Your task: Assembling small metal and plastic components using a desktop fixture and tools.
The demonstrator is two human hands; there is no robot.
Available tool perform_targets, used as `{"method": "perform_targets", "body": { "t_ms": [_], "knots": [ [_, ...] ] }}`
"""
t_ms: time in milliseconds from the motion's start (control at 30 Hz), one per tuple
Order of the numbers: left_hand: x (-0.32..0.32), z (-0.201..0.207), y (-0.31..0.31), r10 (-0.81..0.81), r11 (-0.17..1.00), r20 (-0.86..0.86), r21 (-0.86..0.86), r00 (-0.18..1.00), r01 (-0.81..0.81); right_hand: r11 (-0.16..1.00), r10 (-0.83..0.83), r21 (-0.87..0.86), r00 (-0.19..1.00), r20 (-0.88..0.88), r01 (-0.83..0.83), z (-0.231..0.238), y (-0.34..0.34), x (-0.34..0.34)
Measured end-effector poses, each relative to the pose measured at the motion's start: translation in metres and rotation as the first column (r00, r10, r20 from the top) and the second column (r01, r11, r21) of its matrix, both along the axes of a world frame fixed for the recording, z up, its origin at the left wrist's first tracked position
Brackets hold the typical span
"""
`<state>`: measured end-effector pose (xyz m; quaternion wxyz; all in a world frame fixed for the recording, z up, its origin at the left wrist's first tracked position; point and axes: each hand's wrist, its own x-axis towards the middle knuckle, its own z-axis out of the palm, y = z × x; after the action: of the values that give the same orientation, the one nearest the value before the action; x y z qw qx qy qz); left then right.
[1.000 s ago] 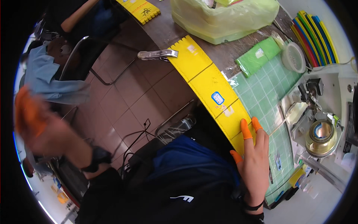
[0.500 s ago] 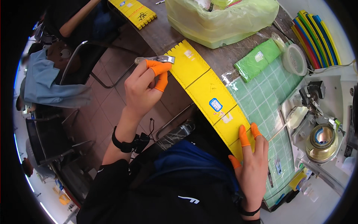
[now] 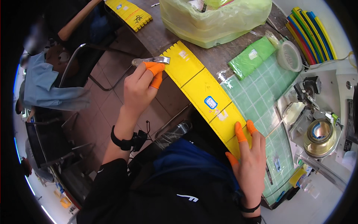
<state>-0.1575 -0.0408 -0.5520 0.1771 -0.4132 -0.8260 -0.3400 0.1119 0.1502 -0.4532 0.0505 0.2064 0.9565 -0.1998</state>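
A long yellow panel [image 3: 205,87] with a toothed far end, dark cross lines and a blue-bordered label lies slantwise along the table's left edge. My left hand [image 3: 140,87], with orange finger covers, is closed on shiny metal nail clippers [image 3: 151,60]. Their broad end is at the left edge of the panel's far part; I cannot tell whether it bites the edge. My right hand [image 3: 250,160] rests on the panel's near end. Its orange-tipped fingers are stretched and spread over the surface, with the thumb by the left edge.
A pale green plastic bag [image 3: 212,26] and a green wrapped packet [image 3: 253,58] sit farther back, beside a clear round tub [image 3: 289,56]. Another yellow panel [image 3: 130,15] lies far left. Small snips [image 3: 276,163] rest on the green mat [image 3: 257,95]. A sewing machine [image 3: 317,108] stands right.
The whole view has shifted slightly. Both hands keep nearly the same places on the yellow panel, and the nail clippers stay at its left edge.
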Motion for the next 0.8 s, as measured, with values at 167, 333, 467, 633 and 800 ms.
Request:
{"method": "perform_targets", "body": {
  "t_ms": [167, 333, 467, 633, 800],
  "knots": [
    [-0.004, 0.012, -0.012, -0.042, 0.996, -0.166, -0.089, 0.985, 0.028, 1.0, 0.024, -0.009, 1.0, -0.009, -0.024, 0.0, 0.0, 0.003],
    [0.014, 0.067, -0.004, 0.064, 0.997, -0.166, 0.056, 0.984, -0.056, 1.0, -0.001, -0.016, 1.0, -0.024, 0.001, 0.0, 0.007, 0.013],
    [0.057, 0.106, 0.033, -0.181, 0.959, -0.14, 0.194, 0.974, 0.206, 0.998, 0.0, -0.057, 0.998, -0.07, -0.004, 0.0, 0.016, 0.021],
    [0.107, 0.119, 0.104, -0.794, 0.601, 0.04, 0.202, 0.607, 0.773, 0.978, -0.073, -0.207, 0.963, -0.259, 0.019, 0.019, 0.036, 0.038],
    [0.136, 0.11, 0.153, -0.975, 0.193, 0.193, 0.491, 0.11, 0.85, 0.929, -0.252, -0.362, 0.855, -0.453, 0.082, 0.045, 0.052, 0.085]
  ]
}}
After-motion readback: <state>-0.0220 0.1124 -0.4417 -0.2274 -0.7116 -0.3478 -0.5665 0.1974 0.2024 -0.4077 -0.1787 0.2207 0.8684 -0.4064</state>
